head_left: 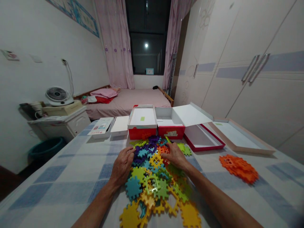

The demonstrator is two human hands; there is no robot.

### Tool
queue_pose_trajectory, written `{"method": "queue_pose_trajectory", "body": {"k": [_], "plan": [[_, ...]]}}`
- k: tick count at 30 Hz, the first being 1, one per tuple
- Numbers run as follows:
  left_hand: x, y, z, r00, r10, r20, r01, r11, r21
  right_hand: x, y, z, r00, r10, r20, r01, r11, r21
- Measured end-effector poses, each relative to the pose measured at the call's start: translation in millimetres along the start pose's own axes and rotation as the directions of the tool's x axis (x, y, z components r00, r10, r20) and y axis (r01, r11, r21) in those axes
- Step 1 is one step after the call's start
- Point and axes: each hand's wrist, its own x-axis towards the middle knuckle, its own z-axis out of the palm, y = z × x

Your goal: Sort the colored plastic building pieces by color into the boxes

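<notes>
A heap of plastic gear-shaped pieces in several colours lies on the cloth before me. My left hand rests against the heap's left side, fingers stretched toward the purple gear pieces; nothing shows in its grip. On the other side, my right hand reaches in with thumb and fingers around an orange gear piece; its fingertips are partly hidden. Between the hands lies a yellow gear piece. Nearer to me are a blue gear piece, a green gear piece and a yellow gear piece.
An orange gear pile sits apart at the right. Behind the heap stand a red-and-white box, an open red box, a red-rimmed lid and a shallow tray. White boxes stand at the back left.
</notes>
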Motion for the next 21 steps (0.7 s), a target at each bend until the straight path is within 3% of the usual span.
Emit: {"method": "queue_pose_trajectory", "body": {"k": [3, 6, 13, 18, 21], "plan": [[1, 1, -0.1, 1.0, -0.001, -0.003, 0.001, 1.0, -0.001, 10, -4, 2, 0.998, 0.047, 0.038, -0.054, 0.98, 0.194], [1, 0, 0.4, 1.0, -0.004, -0.001, 0.004, 1.0, 0.0, 19, -9, 7, 0.998, 0.054, 0.044, -0.063, 0.966, 0.251], [3, -2, 2.1, 1.0, -0.008, -0.02, 0.009, 1.0, 0.006, 18, -20, 4, 0.993, -0.066, 0.101, 0.024, 0.929, 0.371], [3, -1, 3.2, 1.0, -0.008, -0.029, 0.008, 1.0, 0.005, 0, -19, -12, 0.976, -0.175, -0.126, 0.206, 0.928, 0.311], [3, -2, 3.2, 1.0, -0.004, -0.029, 0.004, 1.0, 0.002, -7, -11, -19, 0.979, -0.137, -0.153, 0.188, 0.899, 0.396]]}}
